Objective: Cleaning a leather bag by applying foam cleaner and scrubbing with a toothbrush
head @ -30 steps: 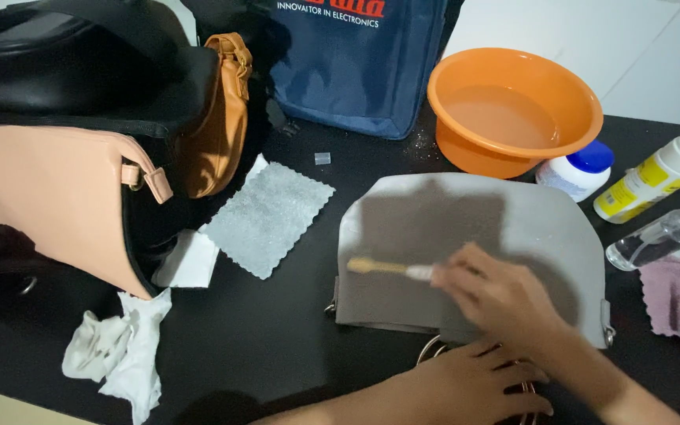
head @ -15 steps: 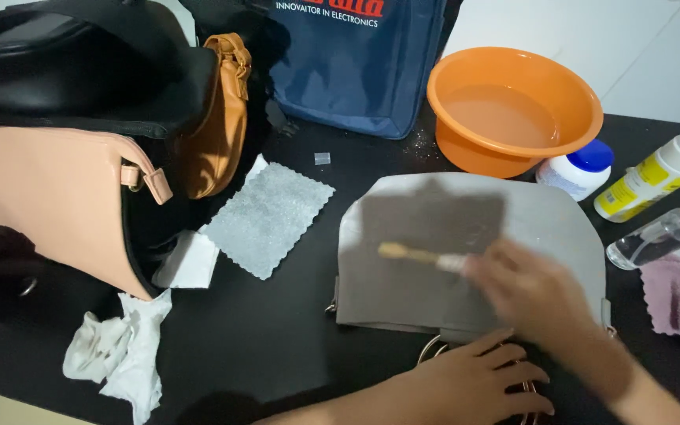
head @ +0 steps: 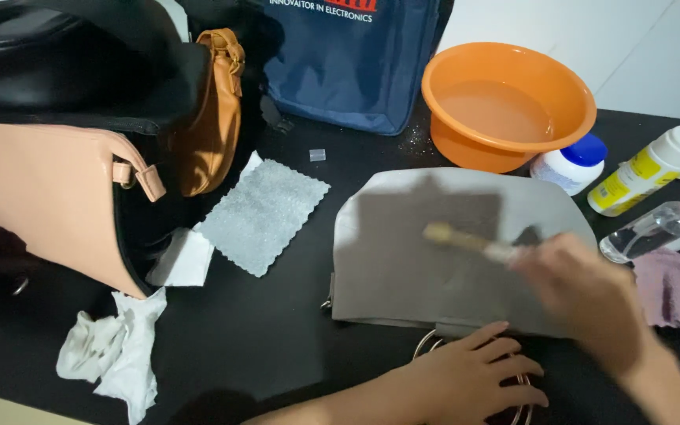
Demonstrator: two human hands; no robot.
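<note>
A flat grey bag [head: 403, 267] lies on the black table [head: 277, 346], much of its face darkened as if wet. My right hand [head: 584, 295], blurred with motion, holds a small brush [head: 466, 240] whose pale bristle end rests on the bag's middle. My left hand [head: 474, 374] lies flat with fingers spread over the bag's metal ring handle [head: 426, 346] at the near edge, pinning it down.
An orange basin [head: 576, 86] of water stands behind the bag, next to a blue-capped white jar [head: 572, 161], a white pump bottle [head: 655, 165] and a clear spray bottle [head: 655, 228]. A mauve cloth [head: 678, 287] lies right. Grey cloth [head: 265, 214], crumpled tissues [head: 112, 354] and several bags [head: 57, 197] fill the left.
My right hand has swept the brush rightward across the grey bag, from its left part to its middle. My left hand stays on the ring handle.
</note>
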